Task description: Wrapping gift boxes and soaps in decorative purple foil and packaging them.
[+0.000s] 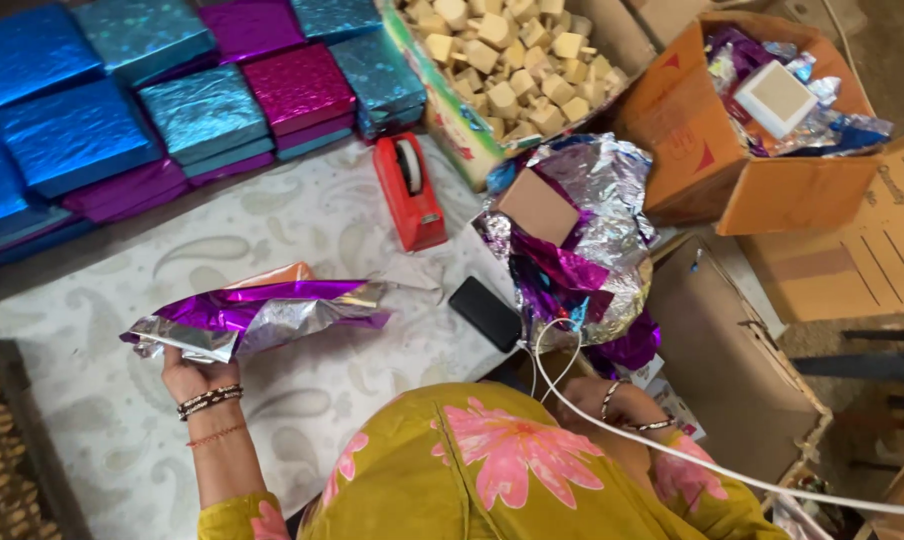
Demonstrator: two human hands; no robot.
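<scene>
L hand [187,378], lower left of frame, grips a purple-silver foil sheet [257,315] from beneath, lifted off the floor cloth [272,230]. R hand [622,400], lower right: mostly hidden under the foil pile [582,240], grip can't tell. Red tape dispenser [409,190] lies w/in reach.

A gift-wrapping workshop: stacks of foil-wrapped boxes [122,110], cartons of wooden blocks [512,60], and a red tape dispenser [409,190].

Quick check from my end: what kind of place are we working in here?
Probably a small gift-packing workspace on the floor: stacks of foil-wrapped boxes, a carton of small wooden blocks and a red tape dispenser. The left hand holds a purple foil-wrapped packet.
</scene>
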